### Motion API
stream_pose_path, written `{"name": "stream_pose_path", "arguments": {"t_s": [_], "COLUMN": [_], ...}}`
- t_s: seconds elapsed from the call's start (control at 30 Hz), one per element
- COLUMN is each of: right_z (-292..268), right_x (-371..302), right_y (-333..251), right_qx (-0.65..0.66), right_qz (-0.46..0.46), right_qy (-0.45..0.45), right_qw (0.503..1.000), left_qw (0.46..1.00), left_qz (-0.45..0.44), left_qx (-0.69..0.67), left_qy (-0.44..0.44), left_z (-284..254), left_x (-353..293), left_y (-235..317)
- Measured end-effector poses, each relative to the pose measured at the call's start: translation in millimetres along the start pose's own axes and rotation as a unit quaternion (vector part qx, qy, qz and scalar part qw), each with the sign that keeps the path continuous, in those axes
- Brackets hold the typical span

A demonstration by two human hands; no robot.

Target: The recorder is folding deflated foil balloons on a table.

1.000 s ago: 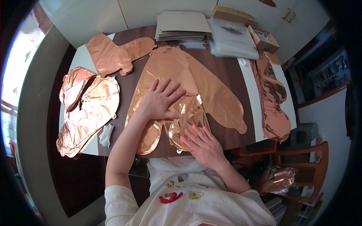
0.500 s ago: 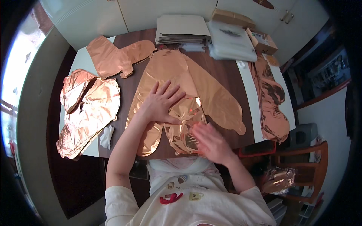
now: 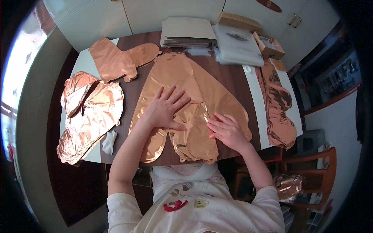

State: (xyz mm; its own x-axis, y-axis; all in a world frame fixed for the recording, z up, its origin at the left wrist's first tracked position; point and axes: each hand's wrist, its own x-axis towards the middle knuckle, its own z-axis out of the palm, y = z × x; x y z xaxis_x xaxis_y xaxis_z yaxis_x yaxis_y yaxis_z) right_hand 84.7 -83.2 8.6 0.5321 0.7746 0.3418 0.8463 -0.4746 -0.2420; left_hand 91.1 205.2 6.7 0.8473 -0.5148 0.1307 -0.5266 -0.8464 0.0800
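Observation:
A large flat, uninflated foil balloon (image 3: 171,72) in shiny copper colour lies across the middle of the table, partly folded over on itself. My left hand (image 3: 165,110) presses flat on its centre with the fingers spread. To the right of it, my right hand (image 3: 228,131) rests on the foil with fingers stretched out, beside a small raised, glinting crease. The near flap lies fairly smooth at the table's front edge. Whether any foil is between my right thumb and fingers is hard to see, but the hand looks loose.
More flat foil balloons lie at the far left (image 3: 122,60), near left (image 3: 103,103) and right (image 3: 280,120). A crumpled white tissue-like piece (image 3: 109,142) sits near the left pile. Behind are stacked grey boards (image 3: 188,28), clear plastic bags (image 3: 237,46) and a small cardboard box (image 3: 268,47). A wooden chair (image 3: 329,173) stands right.
My right hand has moved up and to the right from the near flap. That flap, crumpled and gleaming before, now lies flatter. My left hand has stayed in place.

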Motion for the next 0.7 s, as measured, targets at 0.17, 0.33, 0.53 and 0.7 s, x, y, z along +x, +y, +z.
{"name": "stream_pose_path", "arguments": {"t_s": [0.17,0.33,0.53,0.7], "right_z": [0,-5,-15,-20], "right_x": [2,11,24,26], "right_y": [8,14,16,10], "right_qx": [0.025,-0.008,-0.008,-0.044], "right_qz": [0.009,-0.003,0.038,0.025], "right_qy": [-0.044,-0.104,-0.22,-0.253], "right_qw": [0.999,0.994,0.975,0.966], "left_qw": [1.0,1.0,1.0,1.0], "left_qz": [-0.004,-0.002,-0.005,-0.002], "left_qx": [0.009,0.004,0.006,0.013], "left_qy": [-0.006,-0.007,-0.019,-0.022], "left_z": [1,-1,-1,-1], "left_x": [0,1,2,0], "left_y": [-1,0,1,2]}}
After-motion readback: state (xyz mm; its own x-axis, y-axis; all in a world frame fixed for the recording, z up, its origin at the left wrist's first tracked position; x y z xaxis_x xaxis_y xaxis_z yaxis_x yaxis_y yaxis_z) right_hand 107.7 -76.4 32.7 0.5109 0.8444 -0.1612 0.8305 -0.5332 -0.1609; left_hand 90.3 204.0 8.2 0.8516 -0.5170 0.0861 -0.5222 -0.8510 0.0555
